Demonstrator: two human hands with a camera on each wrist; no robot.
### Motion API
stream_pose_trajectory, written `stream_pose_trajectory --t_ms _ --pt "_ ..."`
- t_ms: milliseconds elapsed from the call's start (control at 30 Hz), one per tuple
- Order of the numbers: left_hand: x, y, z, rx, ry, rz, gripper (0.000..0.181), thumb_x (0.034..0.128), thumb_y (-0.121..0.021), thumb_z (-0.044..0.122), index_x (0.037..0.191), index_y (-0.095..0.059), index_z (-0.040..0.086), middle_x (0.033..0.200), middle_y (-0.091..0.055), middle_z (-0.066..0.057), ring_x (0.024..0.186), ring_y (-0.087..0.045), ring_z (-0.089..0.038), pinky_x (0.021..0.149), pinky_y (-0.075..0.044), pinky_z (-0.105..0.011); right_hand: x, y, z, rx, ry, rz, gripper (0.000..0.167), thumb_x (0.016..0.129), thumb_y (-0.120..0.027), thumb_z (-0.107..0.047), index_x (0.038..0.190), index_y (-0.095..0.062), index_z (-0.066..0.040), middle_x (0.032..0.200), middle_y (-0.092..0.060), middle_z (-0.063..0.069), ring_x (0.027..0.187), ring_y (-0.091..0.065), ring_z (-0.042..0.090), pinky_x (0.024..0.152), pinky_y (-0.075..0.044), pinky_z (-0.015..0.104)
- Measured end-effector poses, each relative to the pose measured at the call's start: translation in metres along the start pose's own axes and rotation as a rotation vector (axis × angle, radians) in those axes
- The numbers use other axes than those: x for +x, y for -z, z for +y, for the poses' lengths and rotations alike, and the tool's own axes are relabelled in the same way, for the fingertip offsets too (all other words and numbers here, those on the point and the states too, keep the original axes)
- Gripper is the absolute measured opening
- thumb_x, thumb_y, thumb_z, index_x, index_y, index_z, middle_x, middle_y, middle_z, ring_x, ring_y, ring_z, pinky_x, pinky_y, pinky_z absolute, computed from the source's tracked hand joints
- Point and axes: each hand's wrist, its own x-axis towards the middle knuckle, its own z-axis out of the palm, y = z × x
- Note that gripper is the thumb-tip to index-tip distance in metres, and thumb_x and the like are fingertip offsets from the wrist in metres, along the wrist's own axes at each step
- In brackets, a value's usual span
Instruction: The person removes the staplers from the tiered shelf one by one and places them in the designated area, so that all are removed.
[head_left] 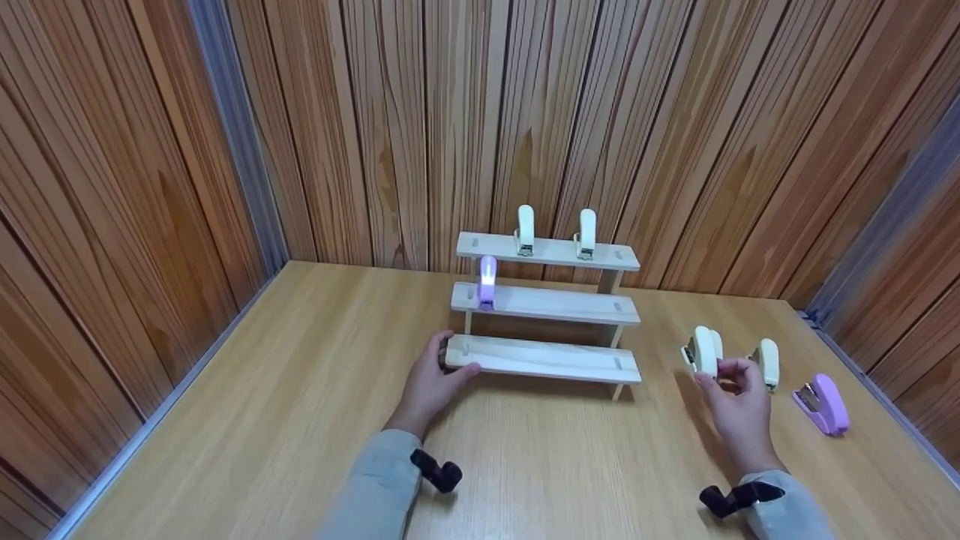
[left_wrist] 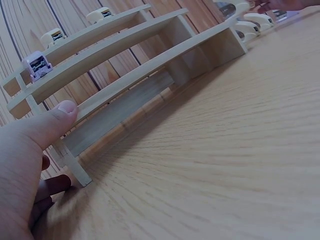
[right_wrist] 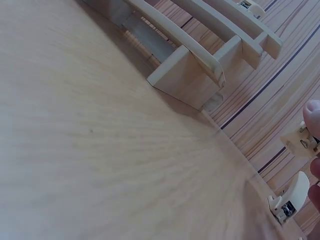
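From where I stand, the person's left hand [head_left: 427, 386] holds the left end of the wooden stand [head_left: 551, 360], with the thumb on the front edge of the lowest step. The right hand [head_left: 739, 405] pinches a cream stapler [head_left: 702, 352] between thumb and fingers, up off the table [head_left: 540, 472]. That stapler is to the right of the stand and apart from it.

Just past the right hand, a second cream stapler [head_left: 768, 364] stands on the table, and one more peeks out, partly hidden, behind the held one. A purple stapler [head_left: 829, 405] sits farther right.

On the stand, two cream staplers [head_left: 526, 229] are on the top step. Another purple stapler [head_left: 487, 281] is on the middle step, near its left end. Brown wooden walls [head_left: 465, 135] rise around the table.
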Motion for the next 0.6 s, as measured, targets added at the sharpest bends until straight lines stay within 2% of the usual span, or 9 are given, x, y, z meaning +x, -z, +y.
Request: stream_pose_trajectory --t_ms 267,467,600 --pt "0.002 0.001 -0.001 -0.01 -0.023 0.003 0.084 0.0839 -0.083 0.036 0.152 -0.039 0.017 0.15 -0.051 -0.012 0.141 -0.045 -0.03 0.116 -0.035 -0.05 0.002 0.006 0.004 -0.056 0.031 0.033 0.042 0.095 -0.072 -0.026 0.124 -0.048 -0.007 0.121 -0.053 0.0 0.106 -0.049 0.013 0.088 -0.04 0.017" --pt "0.002 0.0 0.0 -0.013 0.004 0.002 0.084 0.0838 -0.083 0.036 0.153 -0.038 0.019 0.153 -0.047 -0.01 0.142 -0.043 -0.029 0.116 -0.036 -0.049 0.002 0.011 0.007 -0.072 -0.018 0.0 0.045 0.096 -0.071 -0.03 0.128 -0.046 -0.01 0.124 -0.05 0.001 0.107 -0.047 0.016 0.084 -0.045 0.016" --pt "0.001 0.0 0.0 -0.012 0.015 0.002 0.085 0.0838 -0.083 0.038 0.153 -0.038 0.021 0.155 -0.045 -0.009 0.143 -0.042 -0.03 0.116 -0.035 -0.05 0.003 0.012 0.007 -0.092 -0.018 -0.014 0.046 0.096 -0.07 -0.032 0.127 -0.046 -0.008 0.125 -0.048 0.003 0.107 -0.048 0.017 0.081 -0.047 0.015"
